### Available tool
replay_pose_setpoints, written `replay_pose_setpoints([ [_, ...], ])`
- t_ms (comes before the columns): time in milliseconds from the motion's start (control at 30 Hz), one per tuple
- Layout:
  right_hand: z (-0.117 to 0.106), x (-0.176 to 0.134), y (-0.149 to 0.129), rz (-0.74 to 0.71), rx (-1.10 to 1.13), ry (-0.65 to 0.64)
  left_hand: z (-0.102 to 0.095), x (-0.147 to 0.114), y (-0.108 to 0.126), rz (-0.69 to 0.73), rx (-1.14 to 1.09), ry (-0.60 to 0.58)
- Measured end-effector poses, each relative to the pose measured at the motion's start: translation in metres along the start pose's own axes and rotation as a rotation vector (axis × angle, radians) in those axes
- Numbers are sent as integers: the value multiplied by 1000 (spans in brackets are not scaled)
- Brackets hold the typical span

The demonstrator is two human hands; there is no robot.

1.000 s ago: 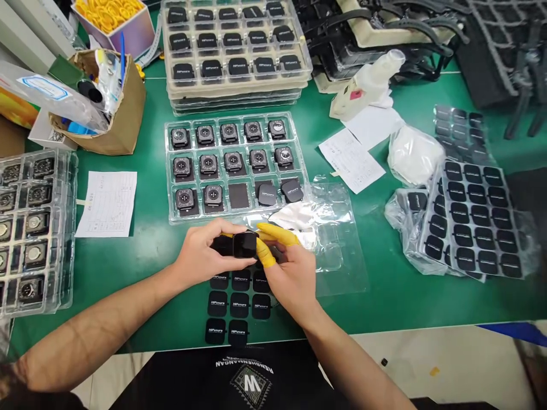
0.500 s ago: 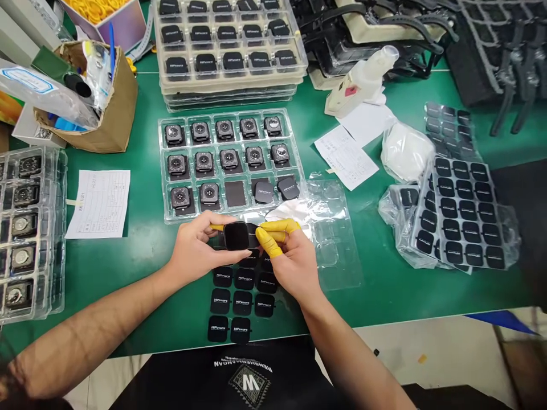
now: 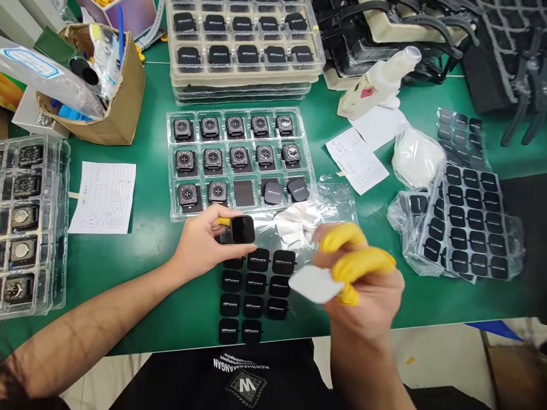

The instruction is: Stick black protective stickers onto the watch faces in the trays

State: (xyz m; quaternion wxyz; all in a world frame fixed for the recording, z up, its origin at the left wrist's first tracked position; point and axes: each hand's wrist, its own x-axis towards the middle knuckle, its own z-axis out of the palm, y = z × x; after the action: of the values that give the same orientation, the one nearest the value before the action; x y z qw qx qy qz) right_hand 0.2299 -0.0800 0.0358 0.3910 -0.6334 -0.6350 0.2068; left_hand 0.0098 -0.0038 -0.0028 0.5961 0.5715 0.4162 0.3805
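My left hand [image 3: 203,239] grips a strapless smartwatch [image 3: 243,229] by its edges, its black screen facing up. Yellow finger cots cover several fingertips of my right hand [image 3: 363,279], which is raised close to the camera and pinches a pale, rounded-square film [image 3: 315,284]. The film is slightly blurred. Below the hands lies a clear sheet with black HiFuture screen stickers [image 3: 255,283] in rows. Just beyond them, a clear tray [image 3: 205,214] holds watches back side up; its front row includes two black-covered pieces and one compartment showing only a dark pad.
Stacked trays [image 3: 245,80] of black-covered pieces stand behind. A tray of watches [image 3: 64,228], a paper slip [image 3: 102,196] and a cardboard box [image 3: 123,111] are at left. On the right are a white bottle [image 3: 371,85], more sticker sheets [image 3: 474,222] and a crumpled white wipe [image 3: 294,223].
My right hand has moved away from the watch, to the right and up towards the camera, carrying the film. My left hand still holds the watch, its screen now unobstructed.
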Motion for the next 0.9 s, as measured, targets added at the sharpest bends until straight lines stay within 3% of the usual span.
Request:
replay_pose_setpoints([
  [133, 12, 18, -17, 388, 497, -83, 3, -4, -4, 134, 206, -26],
  [267, 38, 30, -12, 574, 615, -133, 3, -4, -3, 135, 257, -35],
  [733, 43, 25, -2, 583, 605, -84, 4, -5, -2, 68, 290, -39],
  [900, 44, 21, -1, 567, 503, -66, 4, -5, -2, 65, 308, -32],
])
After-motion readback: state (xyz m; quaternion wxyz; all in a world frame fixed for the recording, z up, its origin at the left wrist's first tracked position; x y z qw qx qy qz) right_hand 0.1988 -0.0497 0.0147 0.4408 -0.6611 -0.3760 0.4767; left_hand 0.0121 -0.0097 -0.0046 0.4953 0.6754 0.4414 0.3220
